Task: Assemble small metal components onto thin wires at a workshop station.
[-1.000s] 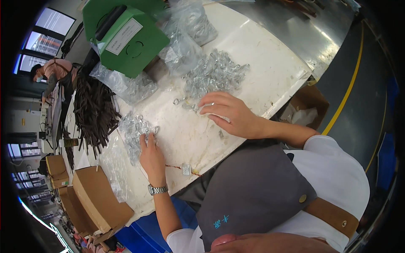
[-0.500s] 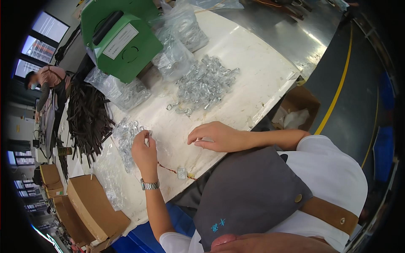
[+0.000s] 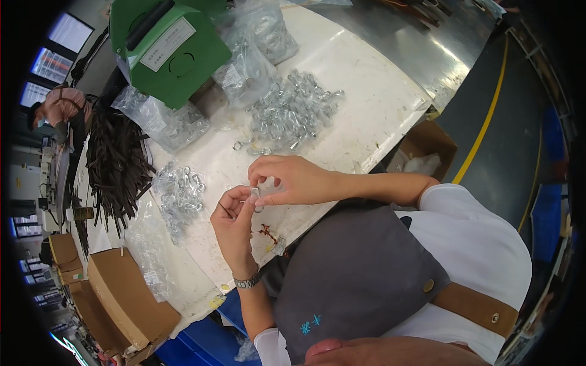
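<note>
My left hand (image 3: 234, 221) is closed in a pinch on a small silvery metal hook (image 3: 256, 193), held above the near part of the table. My right hand (image 3: 293, 179) comes in from the right, its curled index finger and thumb meeting the same piece. Part of the hook is hidden by the fingers. Beyond the hands lies a large heap of shiny metal hooks (image 3: 293, 113); a smaller heap (image 3: 180, 195) lies to the left of my left hand. A reddish-brown string (image 3: 265, 230) with a small pale tag (image 3: 279, 246) lies below the hands, by the table edge.
A green machine (image 3: 177, 61) stands at the back of the white table (image 3: 360, 79), beside clear bags of metal parts (image 3: 162, 119). Dark strips (image 3: 116, 165) are piled at left. Cardboard boxes (image 3: 131, 299) sit at lower left. Another person (image 3: 64, 110) works farther left.
My left hand has come away from the smaller heap toward the right, with a metal hook in its fingers. My right hand has moved left and up to meet it.
</note>
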Tool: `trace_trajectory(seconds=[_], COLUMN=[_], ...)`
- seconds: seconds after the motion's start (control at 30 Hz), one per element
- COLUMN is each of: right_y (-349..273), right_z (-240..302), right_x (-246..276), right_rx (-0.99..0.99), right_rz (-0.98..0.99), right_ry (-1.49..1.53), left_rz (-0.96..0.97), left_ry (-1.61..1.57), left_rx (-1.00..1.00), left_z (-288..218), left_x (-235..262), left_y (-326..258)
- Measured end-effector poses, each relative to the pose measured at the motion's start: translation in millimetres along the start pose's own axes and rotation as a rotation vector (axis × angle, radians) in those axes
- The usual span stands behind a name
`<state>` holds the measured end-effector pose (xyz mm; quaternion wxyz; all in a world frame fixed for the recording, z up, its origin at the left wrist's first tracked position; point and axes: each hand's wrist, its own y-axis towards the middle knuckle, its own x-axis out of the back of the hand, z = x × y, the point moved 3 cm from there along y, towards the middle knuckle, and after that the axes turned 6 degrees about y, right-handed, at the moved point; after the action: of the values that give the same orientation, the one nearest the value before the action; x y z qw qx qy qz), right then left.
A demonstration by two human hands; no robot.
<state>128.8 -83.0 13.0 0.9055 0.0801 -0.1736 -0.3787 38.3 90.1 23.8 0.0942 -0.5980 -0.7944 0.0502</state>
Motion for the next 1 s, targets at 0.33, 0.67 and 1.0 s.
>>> trace_trajectory(seconds=[0.33,0.67,1.0], right_y=[-2,-2,-3], right_z=[-7,-12,-3], right_x=[-2,13,6], right_rx=[-0.374,-0.475,-0.417], right_rz=[0.046,0.185,0.555], right_ry=[0.510,0.545,0.426], left_rz=[-0.086,-0.239,-0.129], left_ry=[-0.095,-0.039,0.210], left_rx=[0.035,-0.017,-0.116], left_z=[18,22,-2], left_x=[-2,7,-11], left_y=[-12,-23,-31])
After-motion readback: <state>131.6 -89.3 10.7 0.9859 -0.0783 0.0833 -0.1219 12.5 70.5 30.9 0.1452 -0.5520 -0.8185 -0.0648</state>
